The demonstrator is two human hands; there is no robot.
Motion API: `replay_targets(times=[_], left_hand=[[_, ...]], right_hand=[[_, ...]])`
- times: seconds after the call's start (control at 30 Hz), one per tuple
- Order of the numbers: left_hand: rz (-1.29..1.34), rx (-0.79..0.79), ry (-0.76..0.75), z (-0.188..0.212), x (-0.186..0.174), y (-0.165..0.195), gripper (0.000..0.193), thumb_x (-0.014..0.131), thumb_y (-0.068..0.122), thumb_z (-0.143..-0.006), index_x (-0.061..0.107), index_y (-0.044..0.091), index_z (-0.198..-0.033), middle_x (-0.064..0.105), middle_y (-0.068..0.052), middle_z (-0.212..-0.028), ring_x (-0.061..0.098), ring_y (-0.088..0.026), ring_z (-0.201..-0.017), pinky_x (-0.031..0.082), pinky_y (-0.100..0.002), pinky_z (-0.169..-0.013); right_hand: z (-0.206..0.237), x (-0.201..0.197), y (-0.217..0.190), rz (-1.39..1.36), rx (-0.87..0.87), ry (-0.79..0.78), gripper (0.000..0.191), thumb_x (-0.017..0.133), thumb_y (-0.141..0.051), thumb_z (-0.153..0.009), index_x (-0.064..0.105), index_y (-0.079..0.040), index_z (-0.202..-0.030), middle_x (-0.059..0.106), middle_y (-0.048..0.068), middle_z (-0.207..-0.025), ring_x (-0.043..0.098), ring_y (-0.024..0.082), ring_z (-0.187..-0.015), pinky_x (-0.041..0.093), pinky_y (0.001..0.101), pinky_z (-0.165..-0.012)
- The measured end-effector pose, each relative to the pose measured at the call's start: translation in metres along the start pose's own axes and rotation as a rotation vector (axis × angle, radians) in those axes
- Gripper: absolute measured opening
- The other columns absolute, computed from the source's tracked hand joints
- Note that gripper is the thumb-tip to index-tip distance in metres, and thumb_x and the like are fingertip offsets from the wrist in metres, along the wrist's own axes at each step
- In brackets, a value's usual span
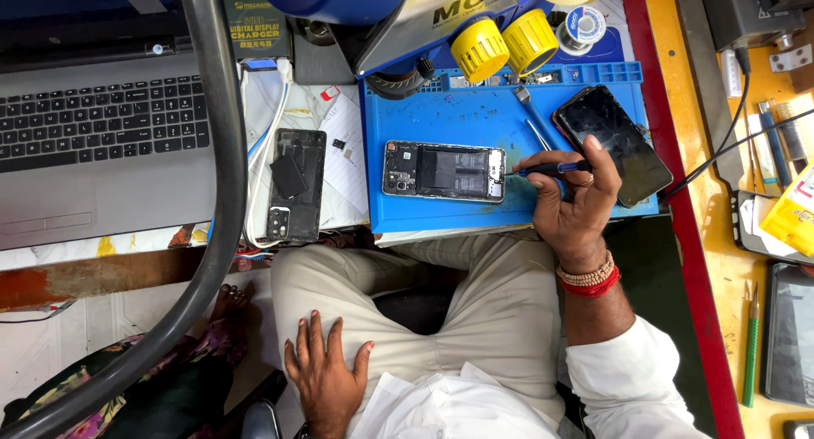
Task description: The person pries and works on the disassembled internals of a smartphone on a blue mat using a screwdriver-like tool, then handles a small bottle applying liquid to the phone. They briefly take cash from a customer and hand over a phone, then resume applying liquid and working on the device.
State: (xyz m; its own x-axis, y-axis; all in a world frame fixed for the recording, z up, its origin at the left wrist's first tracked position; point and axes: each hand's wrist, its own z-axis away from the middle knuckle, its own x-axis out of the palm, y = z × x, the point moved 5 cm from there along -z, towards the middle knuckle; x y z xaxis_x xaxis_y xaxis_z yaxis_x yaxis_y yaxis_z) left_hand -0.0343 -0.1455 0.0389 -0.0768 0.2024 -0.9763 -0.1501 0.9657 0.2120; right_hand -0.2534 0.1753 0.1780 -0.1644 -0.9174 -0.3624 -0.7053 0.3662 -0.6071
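Note:
An opened phone body [444, 171] lies flat on a blue work mat [441, 117], its inner parts facing up. My right hand [572, 197] grips a thin blue-handled screwdriver [551, 169] whose tip touches the phone's right end. My left hand [325, 375] rests flat on my left thigh, fingers spread, holding nothing. A detached black phone screen [612, 144] lies on the mat just behind my right hand. Metal tweezers [538, 134] lie on the mat between the phone and the screen.
A phone back cover [297, 184] lies on papers left of the mat. A grey laptop [102, 142] sits far left, crossed by a thick black hose [225, 193]. A blue device with yellow knobs [504, 42] stands behind the mat. Tools and cables crowd the yellow shelf [729, 261] at right.

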Motion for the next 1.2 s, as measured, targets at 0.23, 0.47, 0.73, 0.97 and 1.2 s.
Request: replay_targets(times=[0.23, 0.47, 0.73, 0.97, 1.2], left_hand=[[-0.012, 0.004, -0.007, -0.0008, 0.0015, -0.0006, 0.067, 0.059, 0.058, -0.086, 0.062, 0.008, -0.129, 0.045, -0.021, -0.151, 0.036, -0.039, -0.144, 0.022, -0.064, -0.116], [-0.005, 0.002, -0.008, 0.0000, 0.0022, -0.0013, 0.067, 0.059, 0.058, -0.086, 0.062, 0.008, -0.130, 0.045, -0.021, -0.151, 0.036, -0.039, -0.144, 0.022, -0.064, -0.115], [0.005, 0.013, 0.007, -0.0015, 0.0009, -0.0011, 0.067, 0.060, 0.057, -0.086, 0.062, 0.007, -0.130, 0.045, -0.022, -0.151, 0.036, -0.039, -0.144, 0.022, -0.064, -0.115], [0.005, 0.016, 0.014, -0.0025, -0.0005, -0.0001, 0.067, 0.060, 0.058, -0.086, 0.062, 0.007, -0.129, 0.046, -0.022, -0.151, 0.037, -0.039, -0.144, 0.023, -0.065, -0.115], [-0.014, 0.003, -0.010, 0.0001, 0.0024, -0.0036, 0.067, 0.060, 0.058, -0.085, 0.062, 0.007, -0.129, 0.046, -0.022, -0.150, 0.037, -0.039, -0.144, 0.023, -0.065, -0.114]], right_hand=[[0.0011, 0.0001, 0.0026, -0.006, -0.009, -0.010, 0.063, 0.059, 0.000, -0.110, 0.018, -0.011, -0.157, 0.067, 0.023, -0.107, 0.075, 0.029, -0.093, 0.064, 0.0347, -0.083], [0.0009, -0.0012, 0.0018, -0.012, -0.017, -0.019, 0.062, 0.059, -0.001, -0.110, 0.019, -0.011, -0.156, 0.068, 0.023, -0.106, 0.076, 0.030, -0.092, 0.064, 0.0338, -0.081], [0.0007, -0.0017, 0.0031, -0.022, -0.016, -0.018, 0.062, 0.059, -0.001, -0.110, 0.018, -0.010, -0.156, 0.069, 0.023, -0.105, 0.076, 0.030, -0.092, 0.063, 0.0345, -0.082], [0.0012, -0.0031, 0.0034, -0.006, -0.011, -0.024, 0.062, 0.059, -0.002, -0.110, 0.019, -0.010, -0.156, 0.068, 0.024, -0.105, 0.076, 0.030, -0.091, 0.063, 0.0342, -0.081], [0.0021, -0.0005, 0.0009, -0.002, -0.024, -0.033, 0.064, 0.061, 0.002, -0.108, 0.020, -0.009, -0.157, 0.067, 0.022, -0.108, 0.075, 0.029, -0.093, 0.064, 0.0357, -0.081]])
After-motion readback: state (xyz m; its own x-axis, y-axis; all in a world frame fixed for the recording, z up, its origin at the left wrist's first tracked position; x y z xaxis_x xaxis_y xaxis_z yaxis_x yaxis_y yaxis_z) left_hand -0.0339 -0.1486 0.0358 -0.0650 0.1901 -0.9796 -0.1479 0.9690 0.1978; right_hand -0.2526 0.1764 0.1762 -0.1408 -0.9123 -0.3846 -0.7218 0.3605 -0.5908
